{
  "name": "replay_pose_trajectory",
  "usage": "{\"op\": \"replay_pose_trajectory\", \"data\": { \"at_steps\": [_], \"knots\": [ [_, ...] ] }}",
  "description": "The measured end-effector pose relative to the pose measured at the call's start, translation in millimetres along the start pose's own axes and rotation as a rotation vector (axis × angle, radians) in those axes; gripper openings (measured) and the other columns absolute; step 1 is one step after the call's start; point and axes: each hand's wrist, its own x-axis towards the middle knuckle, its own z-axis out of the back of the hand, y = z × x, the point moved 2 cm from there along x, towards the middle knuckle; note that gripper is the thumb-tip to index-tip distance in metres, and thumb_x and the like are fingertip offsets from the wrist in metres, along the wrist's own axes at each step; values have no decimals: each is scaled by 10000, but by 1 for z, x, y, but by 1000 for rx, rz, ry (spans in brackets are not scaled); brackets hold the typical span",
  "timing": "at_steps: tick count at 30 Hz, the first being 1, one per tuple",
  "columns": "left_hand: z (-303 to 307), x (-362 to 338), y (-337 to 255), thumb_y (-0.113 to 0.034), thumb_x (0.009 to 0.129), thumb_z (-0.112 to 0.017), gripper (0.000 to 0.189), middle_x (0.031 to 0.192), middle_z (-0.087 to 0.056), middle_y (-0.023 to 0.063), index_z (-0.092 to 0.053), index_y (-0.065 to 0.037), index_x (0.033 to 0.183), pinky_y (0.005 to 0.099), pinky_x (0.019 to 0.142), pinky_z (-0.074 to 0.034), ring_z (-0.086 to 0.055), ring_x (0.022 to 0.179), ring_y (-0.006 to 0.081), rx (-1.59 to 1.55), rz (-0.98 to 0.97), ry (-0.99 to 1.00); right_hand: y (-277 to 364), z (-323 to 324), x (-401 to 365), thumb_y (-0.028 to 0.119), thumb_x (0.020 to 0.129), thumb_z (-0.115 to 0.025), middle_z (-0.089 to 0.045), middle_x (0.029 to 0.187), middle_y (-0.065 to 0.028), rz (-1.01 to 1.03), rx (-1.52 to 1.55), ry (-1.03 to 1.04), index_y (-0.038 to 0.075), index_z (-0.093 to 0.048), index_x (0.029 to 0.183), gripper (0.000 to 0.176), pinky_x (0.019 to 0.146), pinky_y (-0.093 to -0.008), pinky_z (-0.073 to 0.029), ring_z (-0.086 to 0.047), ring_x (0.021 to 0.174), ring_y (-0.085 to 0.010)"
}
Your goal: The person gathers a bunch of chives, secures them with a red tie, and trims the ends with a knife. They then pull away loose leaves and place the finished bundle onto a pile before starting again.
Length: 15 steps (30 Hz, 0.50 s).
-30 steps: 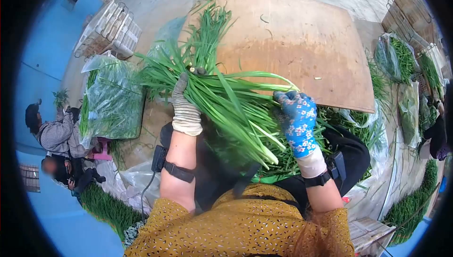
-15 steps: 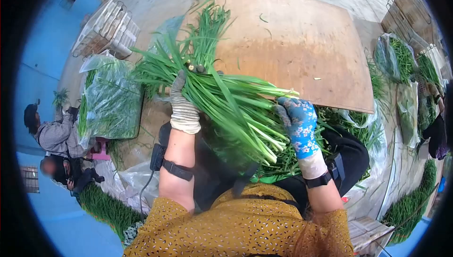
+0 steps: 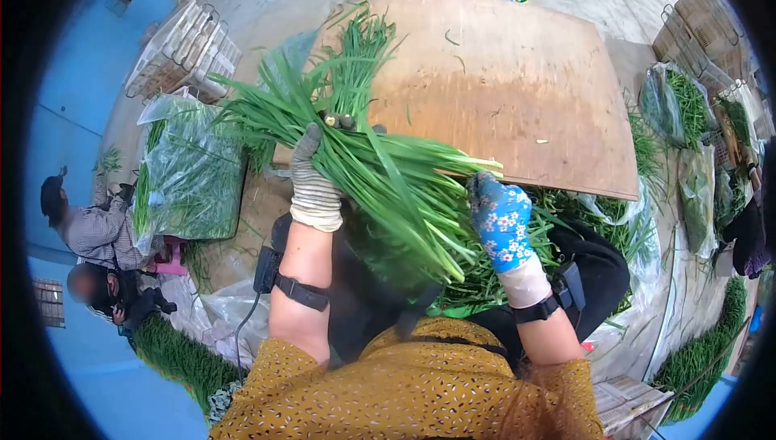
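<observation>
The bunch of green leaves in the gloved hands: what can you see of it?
A thick bunch of long flat green leaves, held slantwise: pale cut stem ends low right, tips fanning up left over the brown wooden board. The grey-gloved left hand grips its middle; the blue flowered-gloved right hand touches its side.

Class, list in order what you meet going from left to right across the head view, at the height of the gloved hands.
seated people → clear bag of greens → left hand → bundle of green stalks → right hand → bagged greens at the right
</observation>
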Motion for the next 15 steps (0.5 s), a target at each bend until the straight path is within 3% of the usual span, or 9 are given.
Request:
{"op": "replay_pose_trajectory", "data": {
  "at_steps": [4, 7, 10, 11, 12, 14, 15],
  "knots": [
    [-10, -2, -7, -260, 855, -609, 193, 905, -635, 87, -602, -70, 887, 594, 978, -387, -614, 955, 275, -16, -27, -36, -29, -7, -8, 101, 763, -604, -565, 551, -126, -108, -25, -47, 102, -577, 801, 46, 486, -431, -442, -584, 539, -343],
    [11, 7, -25, -241, 853, -613, 168, 901, -629, 87, -594, -77, 885, 594, 969, -396, -613, 948, 270, -37, -159, -25, -83, 0, -34, 129, 777, -644, -549, 559, -151, -204, -26, -136, 80, -587, 769, 75, 483, -422, -416, -555, 542, -360],
    [12, 10, -51, -217, 854, -610, 146, 916, -650, 84, -617, -76, 890, 592, 998, -372, -627, 917, 253, -64, -259, 3, -182, 6, -84, 287, 798, -604, -642, 694, -144, -232, -380, 243, 105, -677, 799, 197, 588, -451, -478, -619, 664, -348],
    [13, 11, -57, -215, 861, -605, 143, 925, -661, 80, -634, -78, 890, 593, 1004, -367, -634, 914, 246, -68, -293, 8, -178, 25, -85, 305, 754, -628, -652, 727, -148, -388, -502, 473, 119, -695, 831, 213, 608, -437, -492, -630, 696, -348],
    [13, 13, -61, -213, 867, -600, 143, 934, -672, 76, -651, -81, 889, 594, 1010, -361, -641, 912, 239, -72, -322, 16, -177, 37, -87, 272, 755, -689, -658, 729, -133, -405, -509, 443, 82, -680, 785, 192, 641, -408, -512, -643, 706, -318],
    [10, 17, -62, -201, 843, -638, 147, 915, -669, 86, -650, -62, 886, 523, 961, -433, -638, 902, 238, -60, -312, -25, -143, 45, -78, 143, 760, -696, -678, 802, -135, -190, -14, -90, 74, -709, 866, 127, 685, -356, -521, -664, 751, -290],
    [4, 19, -60, -199, 840, -642, 148, 915, -668, 92, -651, -59, 887, 499, 945, -450, -637, 902, 238, -58, -304, -11, -110, 50, -62, 81, 757, -685, -678, 829, -138, -121, 188, -79, 72, -705, 920, 164, 697, -338, -517, -667, 769, -282]
  ]
}}
